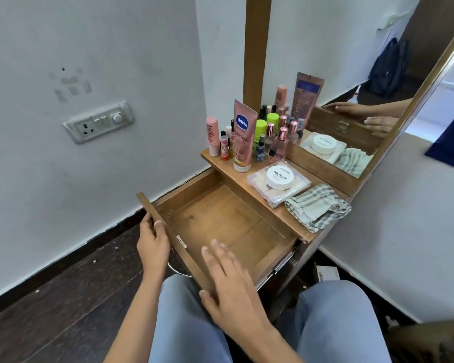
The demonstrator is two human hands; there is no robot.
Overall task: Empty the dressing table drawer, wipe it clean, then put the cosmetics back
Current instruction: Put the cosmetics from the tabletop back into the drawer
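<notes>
The wooden drawer (226,221) of the dressing table is pulled out and holds nothing. My left hand (152,241) grips the drawer's front panel near its left end, thumb over the top edge. My right hand (228,281) hovers over the drawer's near right corner with fingers straight and holds nothing. On the tabletop (291,213) stand several cosmetics: a pink Vaseline tube (243,136), small bottles (270,137), a white nail polish remover jar (279,177) on a clear case. A folded checked cloth (317,206) lies at the table's right end.
A mirror (351,82) rises behind the tabletop and reflects my hands. A wall socket panel (98,123) is on the left wall. My knees in blue jeans (336,318) sit under the drawer. Dark floor lies to the left.
</notes>
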